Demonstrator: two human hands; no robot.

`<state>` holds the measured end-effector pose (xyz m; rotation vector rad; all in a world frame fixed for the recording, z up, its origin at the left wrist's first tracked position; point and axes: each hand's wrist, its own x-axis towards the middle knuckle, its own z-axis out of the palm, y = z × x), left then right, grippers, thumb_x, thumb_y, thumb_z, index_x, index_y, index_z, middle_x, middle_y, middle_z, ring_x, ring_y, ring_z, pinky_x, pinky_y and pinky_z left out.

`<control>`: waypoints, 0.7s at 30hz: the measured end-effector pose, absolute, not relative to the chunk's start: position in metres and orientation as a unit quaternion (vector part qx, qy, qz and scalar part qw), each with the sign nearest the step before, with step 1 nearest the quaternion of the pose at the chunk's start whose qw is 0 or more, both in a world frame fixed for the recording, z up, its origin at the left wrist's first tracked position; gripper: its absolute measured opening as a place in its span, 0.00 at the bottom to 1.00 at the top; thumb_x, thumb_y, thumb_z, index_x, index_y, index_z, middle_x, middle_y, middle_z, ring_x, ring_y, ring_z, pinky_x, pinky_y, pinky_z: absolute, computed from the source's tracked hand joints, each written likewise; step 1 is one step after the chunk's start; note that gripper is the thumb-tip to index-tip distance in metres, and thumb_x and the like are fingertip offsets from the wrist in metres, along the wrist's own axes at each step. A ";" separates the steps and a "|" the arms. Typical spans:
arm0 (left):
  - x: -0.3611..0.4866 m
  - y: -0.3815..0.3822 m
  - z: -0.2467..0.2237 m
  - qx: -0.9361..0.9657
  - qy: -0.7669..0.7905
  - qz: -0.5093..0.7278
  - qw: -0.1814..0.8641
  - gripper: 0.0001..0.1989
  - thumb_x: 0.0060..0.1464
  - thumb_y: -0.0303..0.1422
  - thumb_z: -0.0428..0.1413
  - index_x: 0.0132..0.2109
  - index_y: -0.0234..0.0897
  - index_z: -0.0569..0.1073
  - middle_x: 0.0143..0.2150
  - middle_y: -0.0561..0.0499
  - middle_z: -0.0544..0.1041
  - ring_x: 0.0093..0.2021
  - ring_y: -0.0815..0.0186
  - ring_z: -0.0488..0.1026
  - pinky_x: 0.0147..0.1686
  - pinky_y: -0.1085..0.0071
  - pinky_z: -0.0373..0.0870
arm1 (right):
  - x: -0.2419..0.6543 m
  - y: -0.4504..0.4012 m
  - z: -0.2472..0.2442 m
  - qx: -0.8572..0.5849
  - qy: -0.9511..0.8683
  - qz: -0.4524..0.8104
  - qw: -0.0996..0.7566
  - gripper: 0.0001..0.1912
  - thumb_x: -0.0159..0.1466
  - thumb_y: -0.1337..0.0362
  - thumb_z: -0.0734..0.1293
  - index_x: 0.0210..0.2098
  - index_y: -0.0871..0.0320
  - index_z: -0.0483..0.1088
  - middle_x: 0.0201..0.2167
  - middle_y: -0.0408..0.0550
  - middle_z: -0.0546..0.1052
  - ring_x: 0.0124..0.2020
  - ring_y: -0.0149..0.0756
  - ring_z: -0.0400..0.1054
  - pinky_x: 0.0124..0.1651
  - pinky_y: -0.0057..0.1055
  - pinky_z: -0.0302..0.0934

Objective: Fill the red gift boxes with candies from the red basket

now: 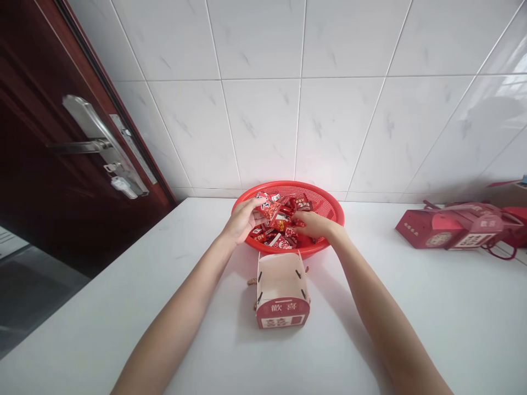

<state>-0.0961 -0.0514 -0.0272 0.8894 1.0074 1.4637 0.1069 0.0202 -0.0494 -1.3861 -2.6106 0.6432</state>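
My left hand [242, 220] is closed on a red snack packet [269, 208] above the left side of a red plastic basket [329, 204]. Several small red wrapped snacks [282, 241] lie in the basket. Inside its right half, my right hand [310, 225] reaches among the wrappers, fingers stretched out and slightly apart; I see nothing held in them. Just in front of the basket stands an open-topped red and cream cardboard box [283, 312], with Chinese characters on its near end and twisted cord at its sides.
On the right of the white tabletop [197, 351] lies a red gift box [432, 227] with a strap, beside other boxes. White wall tiles [263, 126] rise behind the basket. A dark wooden door [37, 109] with a metal handle stands at the left.
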 end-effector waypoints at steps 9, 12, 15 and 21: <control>-0.094 -0.055 -0.027 0.416 0.423 0.607 0.529 0.16 0.33 0.37 0.73 0.27 0.35 0.77 0.27 0.55 0.76 0.28 0.70 0.73 0.28 0.75 0.72 | 0.113 0.027 -0.048 -0.474 -0.806 0.239 0.262 0.15 0.60 0.74 0.64 0.32 0.56 0.83 0.36 0.48 0.84 0.40 0.44 0.77 0.44 0.35 0.67; -0.095 -0.054 -0.029 0.430 0.425 0.598 0.526 0.16 0.34 0.38 0.73 0.29 0.36 0.79 0.28 0.54 0.78 0.29 0.69 0.73 0.30 0.73 0.73 | 0.115 0.027 -0.048 -0.452 -0.775 0.281 0.341 0.13 0.56 0.74 0.66 0.29 0.56 0.83 0.34 0.48 0.84 0.38 0.44 0.77 0.44 0.37 0.69; -0.096 -0.052 -0.031 0.444 0.430 0.587 0.523 0.16 0.35 0.39 0.74 0.29 0.36 0.79 0.30 0.51 0.80 0.32 0.65 0.76 0.36 0.68 0.75 | 0.115 0.028 -0.050 -0.414 -0.739 0.342 0.407 0.09 0.56 0.69 0.68 0.31 0.56 0.82 0.35 0.49 0.84 0.34 0.42 0.77 0.40 0.37 0.72; -0.097 -0.051 -0.036 0.456 0.444 0.574 0.515 0.19 0.38 0.44 0.74 0.31 0.35 0.82 0.32 0.48 0.82 0.34 0.62 0.78 0.38 0.67 0.75 | 0.119 0.026 -0.046 -0.355 -0.672 0.435 0.484 0.11 0.54 0.60 0.72 0.34 0.59 0.79 0.29 0.48 0.82 0.25 0.34 0.73 0.34 0.35 0.73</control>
